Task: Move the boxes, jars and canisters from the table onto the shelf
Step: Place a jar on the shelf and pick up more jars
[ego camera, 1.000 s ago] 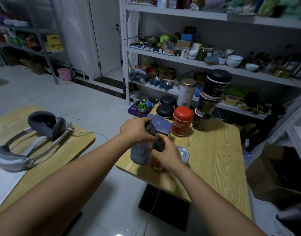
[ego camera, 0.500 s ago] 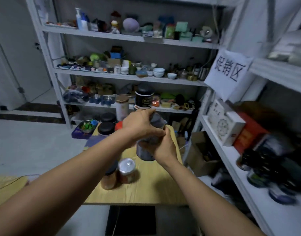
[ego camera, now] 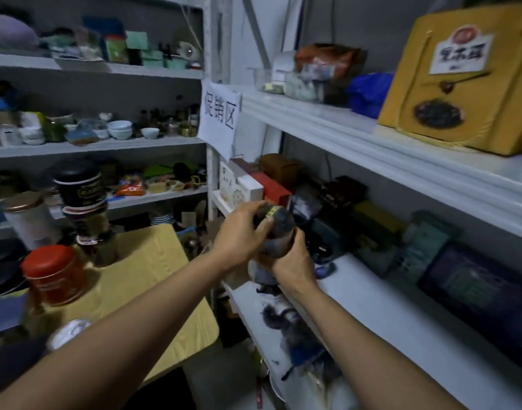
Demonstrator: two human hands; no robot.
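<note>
Both hands are holding one thing up at chest level: a dark grey jar [ego camera: 279,232] with a thin yellow strip near its top.

- Left hand [ego camera: 240,235] is gripping the upper part of the jar from the left. Its fingers [ego camera: 250,208] are curling over the top and the thumb is lying just under the yellow strip.
- Right hand [ego camera: 292,261] is wrapping the lower part of the jar from the right, fingers [ego camera: 298,238] curled tight against its side. Neither hand is showing any gap.
- The jar is tilting slightly and hanging in the air, off the table [ego camera: 153,261], over the front edge of the white shelf [ego camera: 386,315] on the right. It is not touching the shelf board. Its base is peeking out grey below the hands.
- Sitting on the yellow table are a red canister [ego camera: 51,273], a stack of black canisters [ego camera: 82,202] behind it, a white canister [ego camera: 29,223] with a copper-coloured lid at far left, and a silver-lidded jar [ego camera: 67,332] near the front edge, partly hidden by the left forearm.
- Standing along the rear of the shelf are a white box [ego camera: 240,190], a red box [ego camera: 273,189] beside it, and dark boxes further right. Blurred dark things are lying at the shelf's front edge under the right forearm; I cannot tell what they are.
- A paper sign [ego camera: 219,119] is hanging on the shelf post.
- A yellow box [ego camera: 460,84] is standing on the board above.
</note>
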